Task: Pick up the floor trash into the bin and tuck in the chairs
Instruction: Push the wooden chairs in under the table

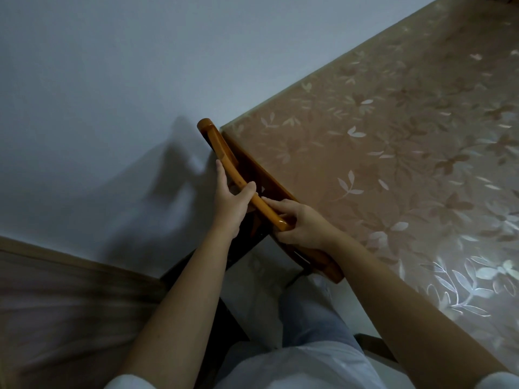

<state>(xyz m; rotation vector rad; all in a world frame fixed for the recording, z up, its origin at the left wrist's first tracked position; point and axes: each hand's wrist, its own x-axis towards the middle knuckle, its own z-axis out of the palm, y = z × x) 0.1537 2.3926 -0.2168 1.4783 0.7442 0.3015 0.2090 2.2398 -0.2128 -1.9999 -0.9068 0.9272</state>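
The step in hand is tucking in the chair: the wooden chair (pixel 218 141) stands at the short end of the table (pixel 393 141), its curved top rail running just beside the table's edge and nearly parallel to it. The left hand (pixel 231 199) grips the middle of the rail, thumb hooked over the top and fingers wrapped on the far side. The right hand (pixel 299 224) holds the rail's near end, fingers laid along it and curled round the tip. The chair looks almost fully in, so what likely remains is a short, even push with both hands, then letting go. Little room is left: the rail's far end sits close to the pale wall (pixel 84 80), and the right hand's fingers lie between rail and table edge, where they could be pinched. The person's leg stands right behind the chair. No floor trash or bin is in view.
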